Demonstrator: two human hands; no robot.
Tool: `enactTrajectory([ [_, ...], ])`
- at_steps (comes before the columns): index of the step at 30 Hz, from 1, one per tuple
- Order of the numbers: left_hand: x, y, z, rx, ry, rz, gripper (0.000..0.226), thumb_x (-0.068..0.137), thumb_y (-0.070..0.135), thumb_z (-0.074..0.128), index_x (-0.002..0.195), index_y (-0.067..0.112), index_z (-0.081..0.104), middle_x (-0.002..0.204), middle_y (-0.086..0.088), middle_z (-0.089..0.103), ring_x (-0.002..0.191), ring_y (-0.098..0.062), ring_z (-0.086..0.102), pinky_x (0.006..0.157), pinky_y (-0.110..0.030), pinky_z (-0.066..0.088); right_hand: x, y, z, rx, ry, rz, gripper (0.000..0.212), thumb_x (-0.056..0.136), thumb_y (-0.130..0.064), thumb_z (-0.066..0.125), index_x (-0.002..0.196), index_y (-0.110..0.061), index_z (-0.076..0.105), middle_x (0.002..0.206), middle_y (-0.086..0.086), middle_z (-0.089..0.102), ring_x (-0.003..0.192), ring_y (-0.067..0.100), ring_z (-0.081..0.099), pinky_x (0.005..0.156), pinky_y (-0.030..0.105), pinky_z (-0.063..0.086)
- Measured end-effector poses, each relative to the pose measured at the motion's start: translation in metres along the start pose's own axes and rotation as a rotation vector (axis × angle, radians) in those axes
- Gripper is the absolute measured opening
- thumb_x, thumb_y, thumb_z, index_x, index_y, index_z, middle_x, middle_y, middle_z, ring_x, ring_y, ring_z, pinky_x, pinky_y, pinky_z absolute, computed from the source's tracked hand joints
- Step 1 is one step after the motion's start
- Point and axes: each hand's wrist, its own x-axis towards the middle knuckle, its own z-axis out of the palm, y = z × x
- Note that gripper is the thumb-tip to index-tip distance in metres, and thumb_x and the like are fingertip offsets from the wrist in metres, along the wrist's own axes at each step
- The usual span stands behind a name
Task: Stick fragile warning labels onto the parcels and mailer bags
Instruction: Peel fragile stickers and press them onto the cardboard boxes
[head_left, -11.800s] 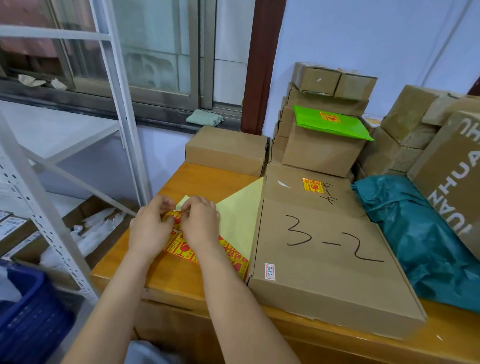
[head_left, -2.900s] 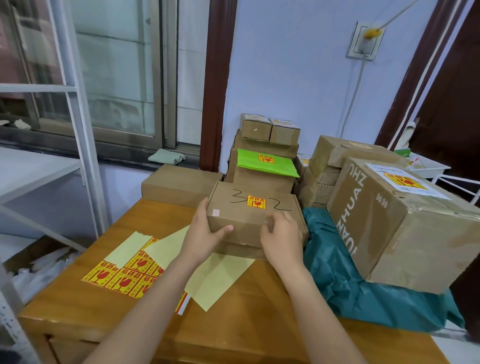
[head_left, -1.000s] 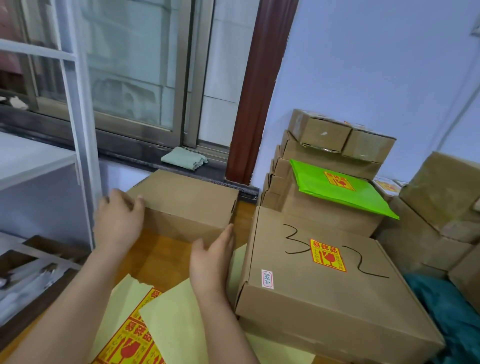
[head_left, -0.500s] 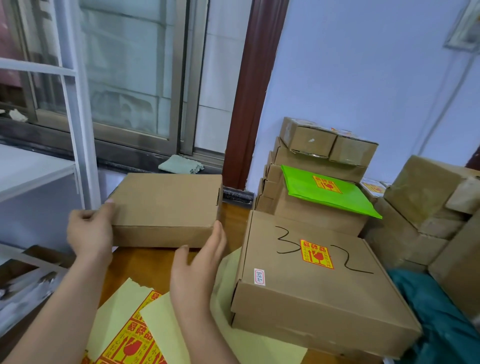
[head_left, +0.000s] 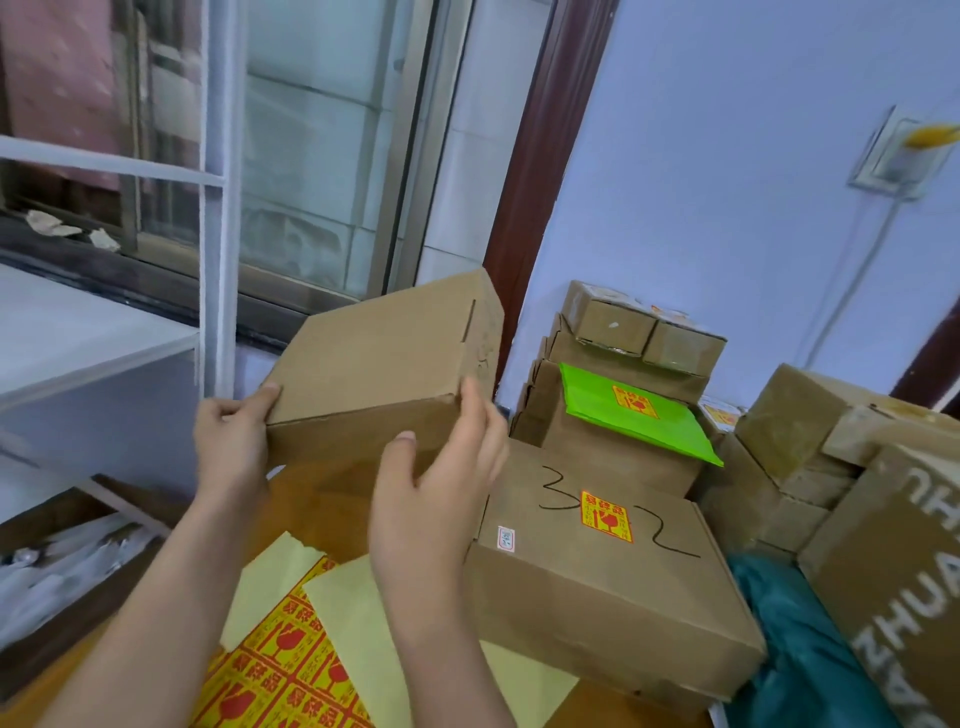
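Observation:
I hold a plain cardboard box (head_left: 379, 358) tilted in the air above the wooden table (head_left: 311, 499). My left hand (head_left: 231, 441) grips its near left corner, and my right hand (head_left: 441, 483) holds its near right corner with the fingers up the side. No label shows on its visible faces. Below my arms lies a sheet of yellow-and-red fragile labels (head_left: 291, 670) with pale backing paper (head_left: 363, 639) peeled over it. To the right sits the flat box marked 3-2 (head_left: 613, 587), carrying a fragile label (head_left: 605, 522).
A stack of small boxes (head_left: 623, 338) with a labelled green mailer bag (head_left: 634, 415) stands behind. More cartons (head_left: 841, 467) and a teal bag (head_left: 800, 649) crowd the right. A white shelf frame (head_left: 213, 208) and window are at left.
I have lifted the plain box off the table, raised it and tilted it. Earlier I stuck a label on the 3-2 box and set that box down at right.

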Motion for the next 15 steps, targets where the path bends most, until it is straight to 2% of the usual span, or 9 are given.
enactTrajectory([
  [2,-0.017,0.012,-0.001,0.029,-0.032,0.049,0.027,0.086,0.041,0.063,0.080,0.027,0.041,0.097,-0.006,0.049,0.095,-0.024,0.049,0.072,-0.040,0.044,0.005,-0.009,-0.020,-0.030,0.096,0.015,0.060,0.084,-0.028,0.046,0.143,-0.023,0.036,0.123,-0.015,0.033,0.118,-0.002,0.024,0.107,0.021,0.018],
  [4,-0.038,0.022,-0.003,0.026,-0.071,0.078,0.028,0.084,0.041,0.065,0.081,0.027,0.041,0.094,-0.003,0.048,0.091,-0.021,0.049,0.076,-0.042,0.044,0.012,-0.018,-0.042,-0.021,0.201,0.074,0.064,0.077,-0.033,0.042,0.140,-0.021,0.042,0.112,-0.012,0.034,0.106,0.000,0.026,0.109,0.031,0.022],
  [7,-0.072,0.033,-0.004,0.003,-0.124,0.075,0.033,0.081,0.043,0.067,0.082,0.028,0.038,0.090,0.002,0.046,0.085,-0.017,0.048,0.074,-0.038,0.042,0.016,-0.029,-0.073,0.016,0.291,0.156,0.068,0.074,-0.036,0.040,0.139,-0.019,0.044,0.110,-0.008,0.037,0.111,0.011,0.035,0.109,0.042,0.028],
  [10,-0.110,0.043,-0.005,-0.024,-0.166,0.088,0.027,0.088,0.037,0.062,0.096,0.022,0.041,0.090,0.004,0.047,0.083,-0.011,0.048,0.067,-0.029,0.040,0.008,-0.041,-0.103,0.052,0.322,0.142,0.061,0.079,-0.044,0.045,0.135,-0.020,0.050,0.102,-0.014,0.039,0.114,0.016,0.040,0.106,0.036,0.033],
  [13,-0.141,0.052,-0.010,-0.060,-0.216,0.105,0.027,0.090,0.031,0.061,0.110,0.018,0.048,0.093,0.007,0.050,0.085,-0.010,0.051,0.065,-0.027,0.041,-0.004,-0.048,-0.131,0.094,0.311,0.141,0.036,0.092,-0.037,0.054,0.126,-0.025,0.056,0.097,-0.021,0.034,0.111,0.011,0.036,0.097,0.024,0.033],
  [15,-0.159,0.059,-0.013,-0.068,-0.259,0.115,0.030,0.091,0.027,0.060,0.118,0.018,0.052,0.095,0.008,0.054,0.085,-0.008,0.051,0.063,-0.026,0.040,-0.013,-0.049,-0.148,0.079,0.310,0.131,0.023,0.090,-0.035,0.057,0.113,-0.034,0.054,0.097,-0.020,0.035,0.111,0.010,0.035,0.091,0.020,0.032],
])
